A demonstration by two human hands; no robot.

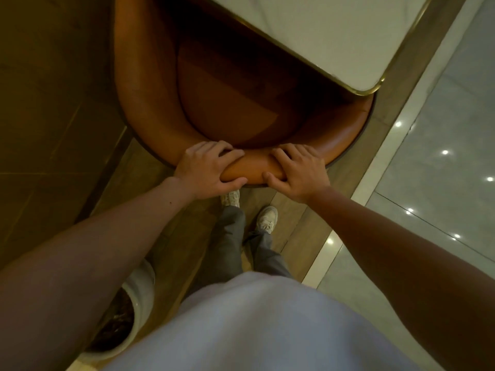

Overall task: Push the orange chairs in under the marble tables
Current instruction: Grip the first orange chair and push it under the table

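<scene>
We look down from the head camera, the only view we have. Our left hand [207,170] and our right hand [297,172] both wrap tight around the top of the backrest of the orange chair [150,113]. The fingers go over the top and the thumbs press the side near us. The two hands sit just beside each other, with a bit of bare orange between them.

The chair fills the picture from 9 o'clock to 12 o'clock. Its seat is dark and in shadow. The marble table [334,36] is up at 1 o'clock, and its gold edge already hangs over the far part of the seat. So we think the chair is partly in, but the backrest is not yet close to the table edge.

Our shoes [265,219] stand just behind the chair at 6 o'clock. A white pot [142,290] stands by our left leg at 7 o'clock. The shiny floor [442,156] runs along 3 o'clock.

What could go wrong? The chair looks turned a little against the table edge. If we push hard like this, the curved arm at 3 o'clock could bump the table corner [372,89] and scratch it. Our front toe sits very close to the chair's bottom and could get caught. If we step back, we might kick the pot.
</scene>
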